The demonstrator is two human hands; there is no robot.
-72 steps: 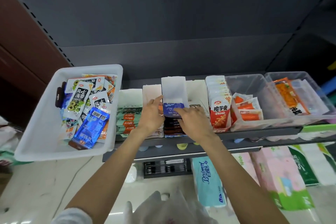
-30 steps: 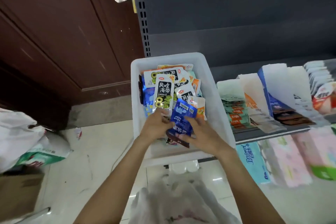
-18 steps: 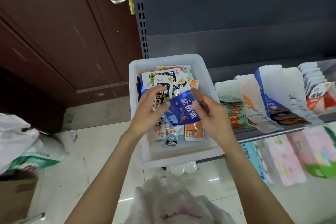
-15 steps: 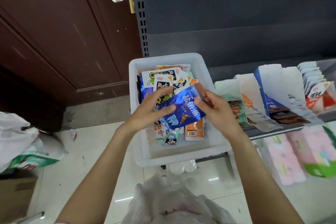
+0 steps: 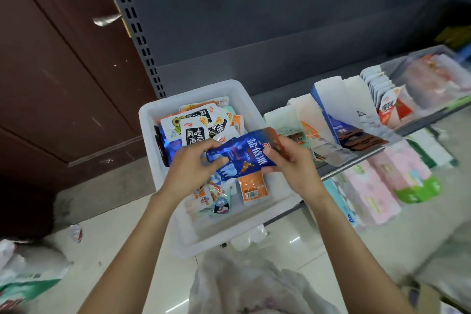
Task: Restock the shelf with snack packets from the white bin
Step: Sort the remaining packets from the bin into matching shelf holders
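Step in hand: pick done, transfer not started. Blue packet is up out of the bin, held over its right half, clear of the pile below.

Left hand: grip clamped on packet's lower-left end, thumb on top. Right hand: grip pinched on the upper-right end, the brown-edged one.

Orientation: long axis diagonal, lower-left to upper-right, printed face toward camera, roughly flat. Brown end points at the shelf.

Next move, my read: carry right to the blue-sided carton, which looks like the matching slot with dark packets stacked at its front. Needs the packet turned to match that stack and lowered between the carton walls, not into the orange-printed carton beside it. One hand probably enough for the drop; slot is narrow, so line up first.

Plenty of packets left in bin, so task is far from done.
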